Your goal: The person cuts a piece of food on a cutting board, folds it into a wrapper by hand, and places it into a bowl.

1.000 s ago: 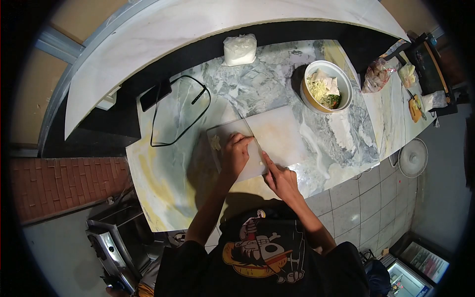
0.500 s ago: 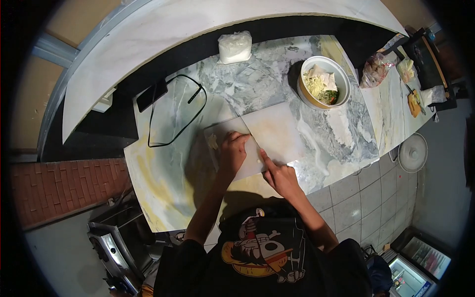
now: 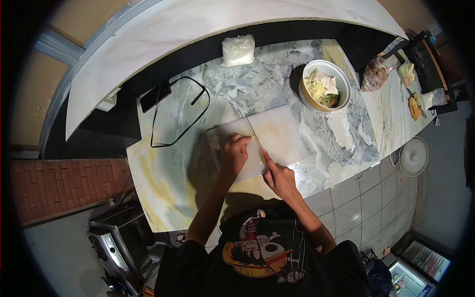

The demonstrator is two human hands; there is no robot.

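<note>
A white cutting board (image 3: 279,133) lies on the marble counter, with a long thin knife (image 3: 251,127) across its middle, blade pointing away from me. My right hand (image 3: 279,177) is wrapped round the knife's handle, its index finger stretched along the top. Just left of the blade, my left hand (image 3: 236,152) presses its fingertips together on a small pale piece (image 3: 251,138). More pale pieces (image 3: 215,143) rest at the board's left side, and another tiny bit (image 3: 261,162) lies by the knife.
A round tub (image 3: 324,85) of shredded food and white powder stands back right. Behind the board sits a bag of white powder (image 3: 238,51). A phone (image 3: 155,97) and a black strap (image 3: 179,134) lie left; a meat bag (image 3: 377,75) is far right.
The view has shifted slightly. The knife blade has tilted a little and now stands out more clearly beside my left fingertips. Both hands keep nearly the same places on the board.
</note>
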